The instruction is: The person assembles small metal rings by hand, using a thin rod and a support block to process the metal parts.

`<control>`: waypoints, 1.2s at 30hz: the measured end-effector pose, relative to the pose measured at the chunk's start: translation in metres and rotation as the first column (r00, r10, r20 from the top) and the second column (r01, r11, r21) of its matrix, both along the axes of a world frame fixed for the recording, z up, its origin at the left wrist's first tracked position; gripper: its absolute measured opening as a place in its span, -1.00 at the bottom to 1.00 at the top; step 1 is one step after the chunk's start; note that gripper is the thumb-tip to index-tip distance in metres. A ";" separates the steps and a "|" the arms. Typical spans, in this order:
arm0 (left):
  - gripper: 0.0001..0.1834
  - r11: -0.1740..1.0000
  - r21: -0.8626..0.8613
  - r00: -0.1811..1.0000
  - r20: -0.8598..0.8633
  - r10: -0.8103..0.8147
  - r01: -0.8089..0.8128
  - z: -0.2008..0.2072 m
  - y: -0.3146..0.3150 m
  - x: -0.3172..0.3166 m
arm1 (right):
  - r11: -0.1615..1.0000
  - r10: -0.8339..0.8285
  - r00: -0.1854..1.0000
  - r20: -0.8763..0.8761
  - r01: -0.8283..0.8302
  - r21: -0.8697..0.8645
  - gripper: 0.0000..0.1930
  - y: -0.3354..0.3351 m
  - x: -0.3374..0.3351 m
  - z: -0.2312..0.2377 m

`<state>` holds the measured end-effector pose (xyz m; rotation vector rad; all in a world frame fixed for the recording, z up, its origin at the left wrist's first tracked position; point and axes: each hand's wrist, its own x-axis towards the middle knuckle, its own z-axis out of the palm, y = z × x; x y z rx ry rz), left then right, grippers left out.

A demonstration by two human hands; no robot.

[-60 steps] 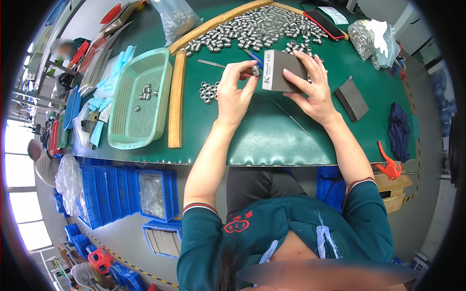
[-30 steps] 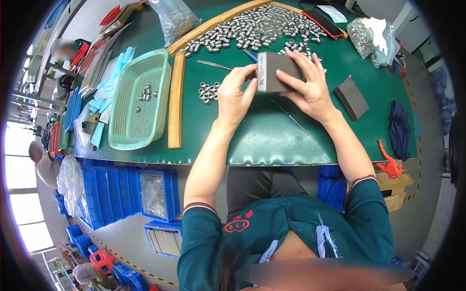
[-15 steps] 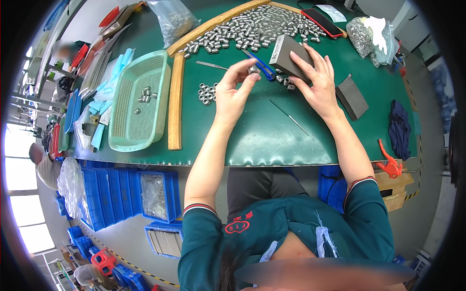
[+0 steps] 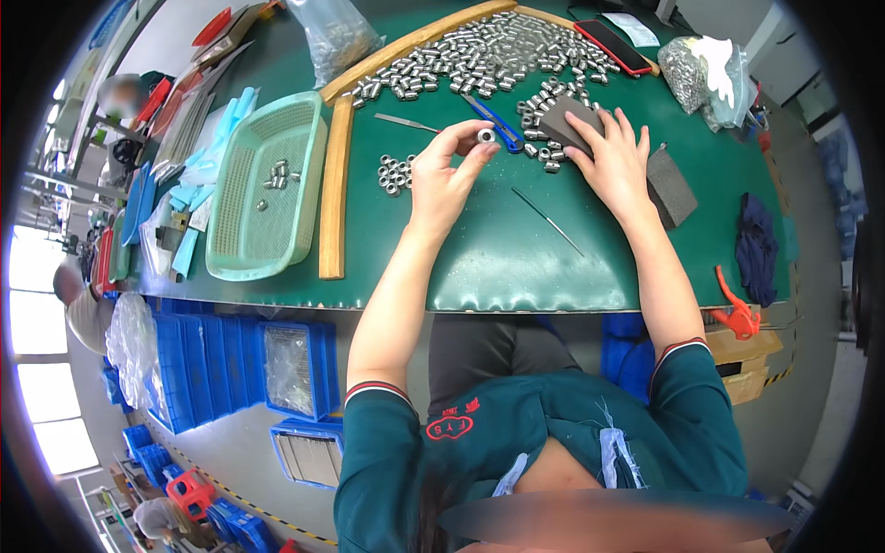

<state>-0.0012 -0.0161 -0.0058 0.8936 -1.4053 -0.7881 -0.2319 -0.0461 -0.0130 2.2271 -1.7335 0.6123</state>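
My left hand [image 4: 444, 170] pinches a small metal sleeve [image 4: 486, 135] between thumb and fingers, its round hole facing me. My right hand [image 4: 610, 164] grips a dark grey block [image 4: 563, 123], like a sanding sponge, with fingers over its top and right side. Around the block lie several loose metal sleeves [image 4: 544, 154], some partly hidden by it. A blue utility knife [image 4: 496, 123] rests between my two hands. Left of my left hand, a small group of sleeves [image 4: 394, 175] stands with hollow ends up. A thin metal rod [image 4: 548, 221] lies nearer me.
A large heap of sleeves [image 4: 479, 51] sits behind wooden strips [image 4: 332, 194]. At left stands a green basket [image 4: 221, 230] with several sleeves inside. A grey sponge block [image 4: 673, 189], red-edged phone [image 4: 612, 47], flat file [image 4: 406, 122], bagged parts [image 4: 684, 74] and dark cloth [image 4: 756, 249] surround the work area.
My right hand has lowered the dark block from its tilted, raised pose to among the loose sleeves, uncovering more of them. In my left hand, the sleeve has turned its hole toward me.
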 end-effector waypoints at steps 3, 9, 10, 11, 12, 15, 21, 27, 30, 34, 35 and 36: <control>-0.73 0.985 -0.140 0.963 0.236 0.131 -0.100 0.000 -0.003 0.002 | 1.000 -0.017 0.999 -0.040 0.017 -0.010 -0.46 0.003 0.005 0.004; -0.75 0.874 -0.348 0.802 0.379 0.461 -0.338 0.019 -0.013 0.050 | 0.868 0.345 0.817 0.463 -0.465 0.174 -0.60 0.025 0.025 0.017; -0.77 0.849 -0.369 0.672 0.521 0.526 -0.378 0.031 -0.012 0.066 | 0.859 0.365 0.821 0.440 -0.479 0.182 -0.58 0.028 0.025 0.014; -0.78 0.818 -0.397 0.507 0.645 0.572 -0.417 0.041 -0.008 0.087 | 0.851 0.394 0.860 0.324 -0.475 0.225 -0.58 0.032 0.026 0.017; -0.78 0.786 -0.404 0.374 0.716 0.590 -0.468 0.048 -0.003 0.111 | 0.845 0.414 0.870 0.267 -0.477 0.241 -0.56 0.035 0.028 0.015; -0.78 0.685 -0.364 -0.048 0.900 0.434 -0.631 0.050 0.008 0.182 | 0.828 0.417 0.888 0.195 -0.459 0.323 -0.51 0.040 0.034 0.015; -0.78 0.603 -0.081 -0.109 0.994 -0.010 -0.794 0.059 0.032 0.217 | 0.858 0.438 0.894 0.095 -0.447 0.254 -0.60 0.044 0.036 0.006; -0.75 0.849 -0.329 0.009 0.931 0.365 -0.414 0.064 0.016 0.144 | 0.899 0.424 0.905 -0.044 -0.414 0.141 -0.72 0.047 0.044 -0.001; -0.75 0.939 -0.256 0.093 0.955 0.283 -0.231 0.037 0.005 0.095 | 0.877 0.440 0.898 0.006 -0.432 0.211 -0.74 0.048 0.047 0.005; -0.75 0.933 -0.257 -0.034 0.966 0.257 -0.254 0.005 -0.002 0.059 | 0.847 0.398 0.782 0.479 -0.514 0.135 -0.80 0.048 0.040 0.029; -0.74 0.935 -0.238 -0.080 0.971 0.225 -0.262 0.001 -0.007 0.058 | 0.843 0.366 0.672 0.643 -0.533 0.077 -0.82 0.048 0.039 0.031; -0.73 0.940 -0.219 -0.125 0.973 0.192 -0.262 0.002 -0.010 0.054 | 0.839 0.399 0.592 0.700 -0.544 -0.018 -0.84 0.047 0.037 0.032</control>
